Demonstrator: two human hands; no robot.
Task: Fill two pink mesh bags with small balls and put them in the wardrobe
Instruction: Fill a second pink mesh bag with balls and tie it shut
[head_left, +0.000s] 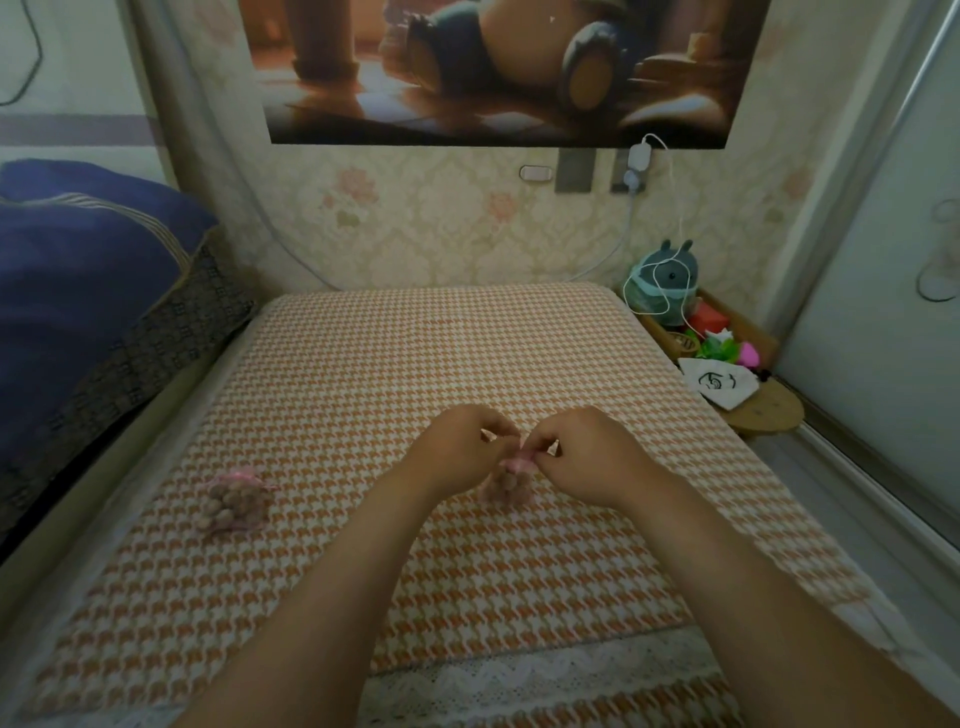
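Note:
A pink mesh bag (506, 484) full of small brownish balls rests on the orange houndstooth mat (363, 374) in the middle. My left hand (457, 452) and my right hand (587, 452) both pinch its gathered pink top from either side. A second pink mesh bag (236, 501), also full of balls and drawn closed at the top, lies on the mat to the left, apart from my hands.
A blue quilt (78, 291) is piled at the left edge. At the right stands a wooden tray (748, 325) with a grey plush toy (667, 283), a white charger cable and bright small items; a white pouch (719, 384) lies beside it. A sliding door (883, 291) borders the right.

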